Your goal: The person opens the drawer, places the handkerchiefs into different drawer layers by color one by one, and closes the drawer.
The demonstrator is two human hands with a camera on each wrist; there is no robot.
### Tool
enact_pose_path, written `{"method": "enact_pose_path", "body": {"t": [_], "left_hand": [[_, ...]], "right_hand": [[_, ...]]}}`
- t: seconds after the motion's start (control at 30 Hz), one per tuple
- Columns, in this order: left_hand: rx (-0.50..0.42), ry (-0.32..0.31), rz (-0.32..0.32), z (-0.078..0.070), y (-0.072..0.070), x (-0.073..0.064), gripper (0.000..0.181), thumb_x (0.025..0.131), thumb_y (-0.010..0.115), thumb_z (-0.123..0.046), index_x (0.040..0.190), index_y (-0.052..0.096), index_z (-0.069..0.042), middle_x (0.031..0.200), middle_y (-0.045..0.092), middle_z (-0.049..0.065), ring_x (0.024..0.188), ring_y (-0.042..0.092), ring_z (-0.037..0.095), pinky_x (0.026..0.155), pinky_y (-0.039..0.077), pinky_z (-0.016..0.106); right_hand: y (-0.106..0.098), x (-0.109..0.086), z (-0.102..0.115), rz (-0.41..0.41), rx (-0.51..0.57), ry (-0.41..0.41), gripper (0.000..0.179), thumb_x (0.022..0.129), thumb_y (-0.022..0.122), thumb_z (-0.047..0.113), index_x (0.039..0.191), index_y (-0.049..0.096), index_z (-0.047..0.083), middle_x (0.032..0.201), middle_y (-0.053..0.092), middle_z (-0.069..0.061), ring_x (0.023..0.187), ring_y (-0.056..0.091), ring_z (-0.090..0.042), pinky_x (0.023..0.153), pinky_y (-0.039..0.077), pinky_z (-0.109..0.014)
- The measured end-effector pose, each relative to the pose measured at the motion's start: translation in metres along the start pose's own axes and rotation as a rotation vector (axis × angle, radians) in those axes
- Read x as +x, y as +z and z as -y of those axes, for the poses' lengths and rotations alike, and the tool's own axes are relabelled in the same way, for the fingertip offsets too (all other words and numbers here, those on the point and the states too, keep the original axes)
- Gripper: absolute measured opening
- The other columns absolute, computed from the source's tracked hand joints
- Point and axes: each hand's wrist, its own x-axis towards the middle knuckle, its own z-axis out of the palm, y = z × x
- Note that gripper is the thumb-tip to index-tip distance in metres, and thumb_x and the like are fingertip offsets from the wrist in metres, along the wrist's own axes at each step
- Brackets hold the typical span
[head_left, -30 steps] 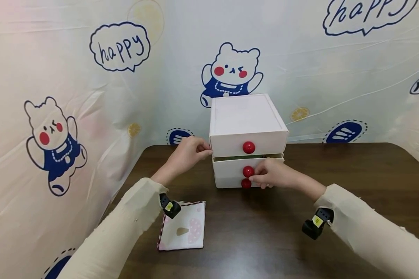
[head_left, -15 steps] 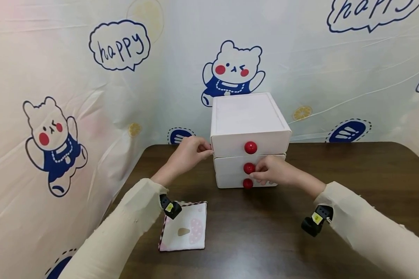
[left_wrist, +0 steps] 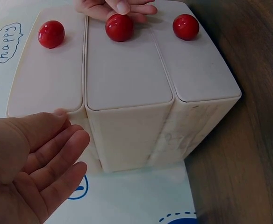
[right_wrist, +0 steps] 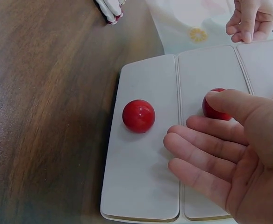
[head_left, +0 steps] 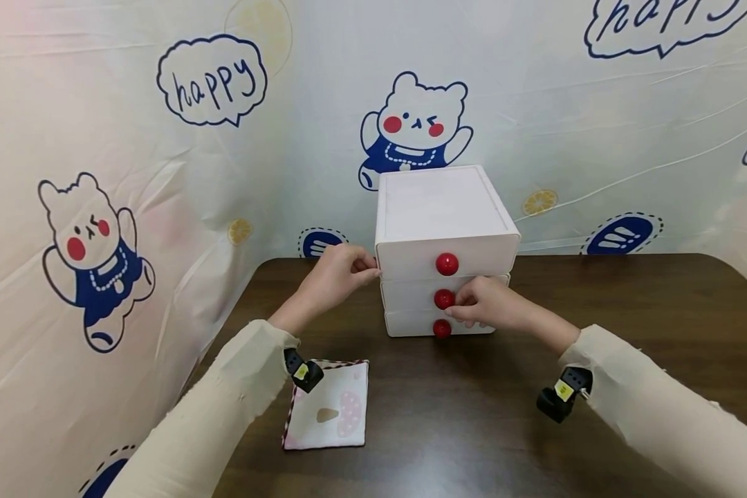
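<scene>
A white three-drawer box (head_left: 442, 204) stands on the table, with a round red knob on each drawer. My right hand (head_left: 493, 304) is at the middle red knob (head_left: 444, 299), pinching it between thumb and index finger; the other fingers lie loosely along the drawer fronts in the right wrist view. The middle drawer (left_wrist: 127, 74) sits flush with its neighbours. My left hand (head_left: 335, 278) is at the box's left side, its thumb touching the edge by the top drawer (left_wrist: 50, 79) and its fingers relaxed. The bottom drawer's knob (right_wrist: 139, 116) is just below my right hand.
A white cloth pad (head_left: 333, 415) with a pink and brown print and a checked edge lies on the dark wooden table (head_left: 460, 429), left of the middle. A printed curtain (head_left: 324, 138) hangs behind the box and along the left side.
The middle drawer stood slightly out one second ago, with a gap above it; my right hand has pushed it in by its knob. My left hand has stayed at the box's side.
</scene>
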Motion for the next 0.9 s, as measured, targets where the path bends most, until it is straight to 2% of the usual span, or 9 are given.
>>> {"method": "enact_pose_path", "body": {"t": [0.2, 0.4, 0.63, 0.9], "left_hand": [[0.0, 0.002, -0.005, -0.001, 0.0, 0.0, 0.009, 0.085, 0.066, -0.013, 0.086, 0.069, -0.005, 0.078, 0.064, 0.002, 0.07, 0.056, 0.014, 0.062, 0.049, 0.024], [-0.001, -0.002, -0.007, -0.002, 0.0, -0.002, 0.011, 0.085, 0.066, -0.014, 0.088, 0.069, -0.004, 0.079, 0.064, 0.003, 0.07, 0.056, 0.016, 0.062, 0.049, 0.025], [-0.002, -0.001, -0.007, -0.002, 0.0, -0.002, 0.01, 0.085, 0.066, -0.014, 0.088, 0.069, -0.005, 0.08, 0.064, 0.003, 0.071, 0.057, 0.015, 0.062, 0.049, 0.025], [0.0, 0.012, -0.019, 0.001, 0.001, -0.002, 0.01, 0.085, 0.066, -0.014, 0.086, 0.068, -0.004, 0.078, 0.063, 0.002, 0.069, 0.056, 0.014, 0.061, 0.049, 0.025]], "right_hand": [[0.001, -0.002, -0.001, -0.022, 0.009, -0.03, 0.023, 0.086, 0.063, 0.016, 0.066, 0.063, 0.005, 0.059, 0.059, -0.006, 0.054, 0.055, -0.018, 0.047, 0.048, -0.026], [0.003, -0.005, -0.001, -0.036, 0.011, -0.065, 0.019, 0.086, 0.063, 0.014, 0.068, 0.065, 0.008, 0.056, 0.056, -0.001, 0.05, 0.049, -0.01, 0.045, 0.046, -0.025], [0.005, -0.008, -0.004, -0.018, 0.05, -0.056, 0.012, 0.086, 0.063, 0.011, 0.077, 0.069, 0.006, 0.06, 0.059, -0.003, 0.054, 0.051, -0.011, 0.049, 0.046, -0.026], [0.008, -0.012, -0.004, 0.011, 0.095, -0.026, 0.014, 0.087, 0.062, 0.013, 0.076, 0.068, 0.006, 0.057, 0.057, -0.006, 0.051, 0.051, -0.017, 0.045, 0.047, -0.028]]}}
